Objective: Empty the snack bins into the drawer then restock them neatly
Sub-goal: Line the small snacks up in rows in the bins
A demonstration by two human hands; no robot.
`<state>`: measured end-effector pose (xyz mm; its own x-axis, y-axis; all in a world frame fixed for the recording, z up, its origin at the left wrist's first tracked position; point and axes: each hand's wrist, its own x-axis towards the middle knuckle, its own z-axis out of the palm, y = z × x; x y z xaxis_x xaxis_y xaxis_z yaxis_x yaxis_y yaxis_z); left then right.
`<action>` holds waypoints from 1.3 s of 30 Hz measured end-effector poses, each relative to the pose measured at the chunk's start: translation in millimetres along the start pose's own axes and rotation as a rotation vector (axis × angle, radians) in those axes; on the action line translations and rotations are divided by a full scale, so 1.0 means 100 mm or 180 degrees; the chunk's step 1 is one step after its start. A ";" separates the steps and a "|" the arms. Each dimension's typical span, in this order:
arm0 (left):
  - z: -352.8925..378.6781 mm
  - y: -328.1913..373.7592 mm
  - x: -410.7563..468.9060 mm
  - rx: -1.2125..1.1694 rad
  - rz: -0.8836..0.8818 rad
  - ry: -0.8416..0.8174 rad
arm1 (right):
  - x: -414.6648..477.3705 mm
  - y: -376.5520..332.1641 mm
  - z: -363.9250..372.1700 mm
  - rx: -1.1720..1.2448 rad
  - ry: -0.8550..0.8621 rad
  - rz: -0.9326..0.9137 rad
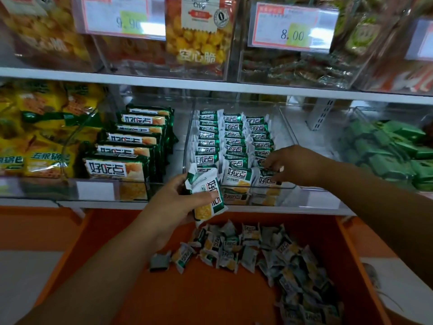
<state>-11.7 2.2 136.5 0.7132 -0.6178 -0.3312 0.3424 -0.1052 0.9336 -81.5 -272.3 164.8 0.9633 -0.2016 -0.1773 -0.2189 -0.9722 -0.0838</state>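
The left hand grips one snack packet, thumb across its printed face and fingers curled behind it. It holds the packet right at the front left corner of the clear bin, overlapping the front wall. The packet's long axis runs steeply from upper left to lower right, tilted rather than upright.

Inside the bin, three rows of packets stand on edge with their faces forward. The left row seems to stop short of the front wall, while the middle and right rows reach it. The open slot therefore lies just behind and slightly above the held packet, nearer the left hand than the right.

The right hand reaches in from the right. Its fingertips bend down onto the front packets of the right row, but I cannot tell whether they pinch or only steady them.

Below, the orange drawer holds a pile of loose packets, so restocking looks well along but unfinished. The next move likely calls for squaring the tilted packet before sliding it in.
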 end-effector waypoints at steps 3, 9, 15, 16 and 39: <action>0.01 -0.01 0.01 0.0003 -0.0030 0.0011 | -0.03 -0.01 0.08 -0.0149 0.0095 -0.0047; 0.03 0.00 0.03 0.0087 -0.0065 0.0107 | -0.18 -0.15 0.27 0.0085 0.0946 0.0002; 0.06 -0.02 0.06 -0.0126 -0.0013 0.0059 | -0.69 -1.11 0.49 0.3416 0.0645 0.0395; 0.08 -0.02 0.07 -0.0110 -0.0009 0.0040 | -0.68 -1.19 0.53 0.3682 0.0644 0.0445; -0.30 0.32 0.24 0.0196 0.0620 0.0614 | 0.37 -0.79 0.09 0.3593 0.1606 0.0530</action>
<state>35.1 7.5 154.3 0.8673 -0.4718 -0.1589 0.1537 -0.0499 0.9869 -29.8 -201.7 156.1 0.8085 -0.5783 0.1086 -0.1142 -0.3353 -0.9352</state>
